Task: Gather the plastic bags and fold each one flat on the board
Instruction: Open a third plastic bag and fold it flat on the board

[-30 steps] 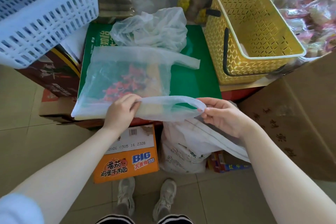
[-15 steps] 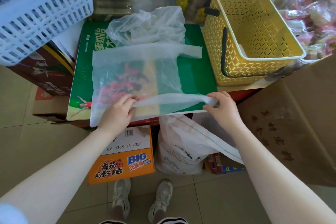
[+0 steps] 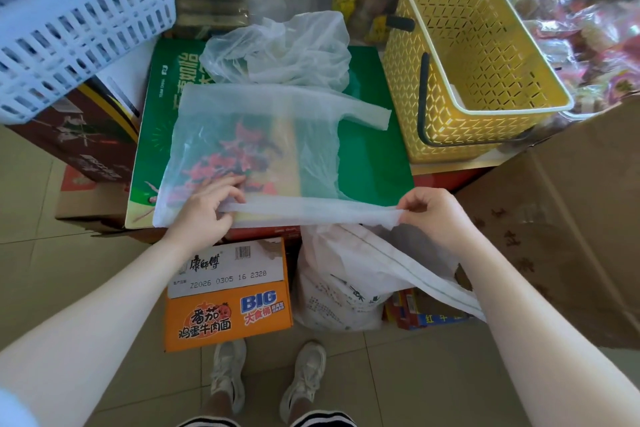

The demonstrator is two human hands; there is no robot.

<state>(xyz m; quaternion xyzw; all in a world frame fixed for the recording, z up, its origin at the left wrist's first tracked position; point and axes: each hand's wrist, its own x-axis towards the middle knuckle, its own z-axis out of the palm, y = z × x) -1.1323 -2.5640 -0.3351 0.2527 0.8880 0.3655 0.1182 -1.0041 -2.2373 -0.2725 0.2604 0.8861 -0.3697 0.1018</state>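
Note:
A translucent white plastic bag [image 3: 256,135] lies spread flat on the green printed board [image 3: 374,166]. Its far handle points right toward the yellow basket. Its near handle is stretched into a strip along the board's front edge. My left hand [image 3: 204,211] pinches that strip at its left end, at the bag's near corner. My right hand [image 3: 433,211] pinches the strip's right tip. A second, crumpled plastic bag [image 3: 287,48] sits at the back of the board.
A yellow basket [image 3: 474,69] stands right of the board, a white-blue basket [image 3: 76,17] at upper left. Below the board are an orange noodle carton [image 3: 225,295], a white sack [image 3: 353,281] and my shoes. A large cardboard box [image 3: 561,218] stands at right.
The bag has slid further onto the board and to the right. Both hands drew the near handle out straight along the front edge, the right hand moving outward.

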